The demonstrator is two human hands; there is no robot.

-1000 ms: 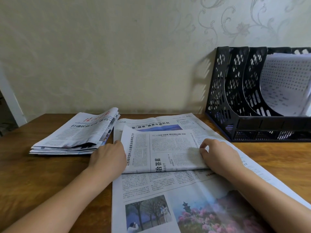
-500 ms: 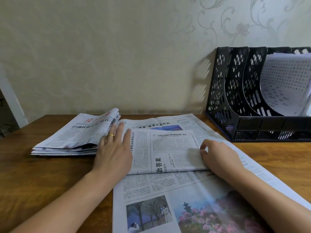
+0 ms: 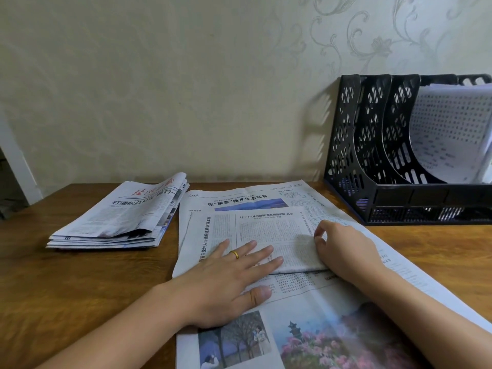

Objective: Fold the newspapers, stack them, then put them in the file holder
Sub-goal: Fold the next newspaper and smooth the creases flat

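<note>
On a brown wooden table (image 3: 66,283), the left hand (image 3: 223,283) presses flat, fingers spread, on a folded newspaper sheet (image 3: 271,235); the right hand (image 3: 346,251) pinches its right edge. Left beyond lies a stack of folded newspapers (image 3: 119,217); right beyond, a black perforated plastic file holder (image 3: 378,166).

The brown wooden worktop (image 3: 80,275) shows streaked grain. The black perforated plastic file holder (image 3: 372,155) has lattice holes. The white-grey printed newspaper (image 3: 332,328) carries pink blossom photos. The cream wallpaper (image 3: 372,43) bears floral scrolls.
</note>
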